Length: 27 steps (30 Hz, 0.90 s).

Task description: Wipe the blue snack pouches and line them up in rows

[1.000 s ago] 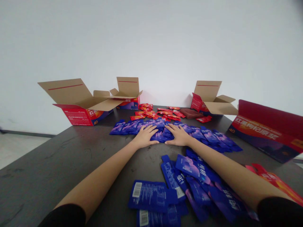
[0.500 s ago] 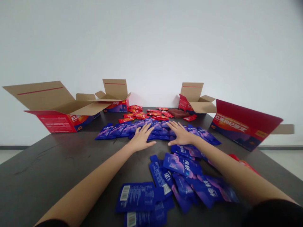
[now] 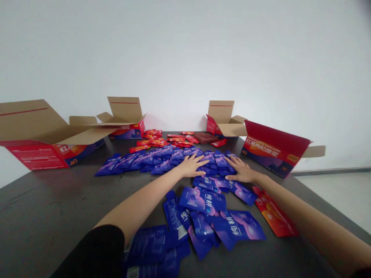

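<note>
Both arms reach forward over the table. My left hand [image 3: 191, 166], palm down with fingers spread, rests on a long row of blue-purple pouches [image 3: 145, 158]. To its right, my right hand [image 3: 241, 170] lies the same way on the row's right end, fingers apart. Neither hand grips a pouch. Nearer to me, between the forearms, lies a loose heap of similar blue pouches [image 3: 203, 200], overlapping at various angles. Some show printed backs with barcodes, partly behind my left forearm. A single red-orange pouch [image 3: 275, 214] lies beside my right forearm.
Open cartons stand around the table: a near-left carton [image 3: 34, 154], a back-left carton [image 3: 127, 131], a back-right carton [image 3: 222, 127] and a right carton [image 3: 269, 152]. Several red sachets [image 3: 150, 142] and a brown cloth [image 3: 205, 138] lie behind the row. A wall rises behind.
My view has turned slightly right. Both hands have shifted rightward along the row of blue pouches, still spread. The red-orange pouch near my right forearm is more exposed now.
</note>
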Each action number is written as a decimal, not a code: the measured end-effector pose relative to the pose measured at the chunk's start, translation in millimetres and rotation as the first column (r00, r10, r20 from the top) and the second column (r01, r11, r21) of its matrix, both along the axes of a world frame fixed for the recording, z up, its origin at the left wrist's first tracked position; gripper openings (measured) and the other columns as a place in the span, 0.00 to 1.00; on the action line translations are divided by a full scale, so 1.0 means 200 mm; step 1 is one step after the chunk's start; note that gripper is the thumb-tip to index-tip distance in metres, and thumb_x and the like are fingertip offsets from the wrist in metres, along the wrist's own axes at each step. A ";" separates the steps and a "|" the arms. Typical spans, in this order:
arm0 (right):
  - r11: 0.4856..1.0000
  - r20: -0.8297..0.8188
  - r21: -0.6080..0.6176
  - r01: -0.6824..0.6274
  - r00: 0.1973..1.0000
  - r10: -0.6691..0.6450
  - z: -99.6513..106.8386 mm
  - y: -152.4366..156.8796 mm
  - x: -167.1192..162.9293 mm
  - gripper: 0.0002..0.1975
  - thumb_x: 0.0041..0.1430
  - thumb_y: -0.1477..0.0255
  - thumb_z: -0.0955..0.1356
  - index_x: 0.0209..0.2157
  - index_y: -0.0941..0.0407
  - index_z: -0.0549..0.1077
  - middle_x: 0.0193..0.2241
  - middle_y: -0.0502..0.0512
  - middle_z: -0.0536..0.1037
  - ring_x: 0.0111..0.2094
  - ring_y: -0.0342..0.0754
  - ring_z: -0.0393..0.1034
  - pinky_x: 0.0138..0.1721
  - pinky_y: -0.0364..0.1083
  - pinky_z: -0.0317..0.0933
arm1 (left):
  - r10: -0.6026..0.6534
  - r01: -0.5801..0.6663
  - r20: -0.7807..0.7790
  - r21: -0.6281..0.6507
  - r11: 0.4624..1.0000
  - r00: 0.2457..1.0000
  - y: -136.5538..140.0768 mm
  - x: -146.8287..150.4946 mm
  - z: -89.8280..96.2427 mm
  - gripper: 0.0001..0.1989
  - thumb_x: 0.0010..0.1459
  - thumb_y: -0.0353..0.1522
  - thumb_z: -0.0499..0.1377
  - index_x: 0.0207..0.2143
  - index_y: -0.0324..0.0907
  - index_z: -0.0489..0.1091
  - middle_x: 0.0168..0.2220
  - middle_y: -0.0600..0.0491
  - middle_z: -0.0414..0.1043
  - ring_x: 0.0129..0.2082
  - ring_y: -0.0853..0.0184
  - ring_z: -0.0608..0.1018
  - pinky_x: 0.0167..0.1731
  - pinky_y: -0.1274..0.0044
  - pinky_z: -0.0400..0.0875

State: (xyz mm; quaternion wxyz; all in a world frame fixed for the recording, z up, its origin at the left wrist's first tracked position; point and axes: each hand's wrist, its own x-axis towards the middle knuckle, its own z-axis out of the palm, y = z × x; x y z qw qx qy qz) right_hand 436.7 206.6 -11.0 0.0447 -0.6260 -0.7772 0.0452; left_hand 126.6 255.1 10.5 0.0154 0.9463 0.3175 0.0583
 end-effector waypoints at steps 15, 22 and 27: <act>0.958 0.024 0.227 -0.175 0.984 0.174 -0.05 0.30 -0.03 0.48 0.50 0.42 0.62 0.67 0.49 0.44 0.67 0.60 0.45 0.64 0.65 0.43 0.59 0.63 0.46 | 0.079 -0.083 0.033 0.170 0.982 0.996 0.16 0.03 -0.10 0.32 0.61 0.52 0.46 0.65 0.57 0.45 0.66 0.52 0.49 0.64 0.46 0.52 0.56 0.53 0.52; 0.952 0.016 0.240 -0.192 0.981 0.194 -0.06 0.41 -0.02 0.47 0.51 0.43 0.62 0.66 0.48 0.44 0.67 0.58 0.46 0.64 0.65 0.44 0.59 0.63 0.47 | 0.090 -0.104 0.076 0.211 0.972 0.993 0.20 0.02 -0.12 0.32 0.61 0.52 0.44 0.65 0.57 0.45 0.65 0.53 0.51 0.64 0.49 0.53 0.56 0.57 0.53; 0.954 0.033 0.234 -0.188 0.982 0.186 -0.05 0.45 -0.03 0.46 0.52 0.45 0.63 0.67 0.49 0.44 0.66 0.59 0.48 0.64 0.66 0.45 0.60 0.65 0.44 | 0.082 -0.098 0.082 0.223 0.970 0.993 0.21 0.03 -0.11 0.33 0.61 0.51 0.46 0.65 0.52 0.47 0.65 0.51 0.53 0.63 0.49 0.54 0.56 0.58 0.54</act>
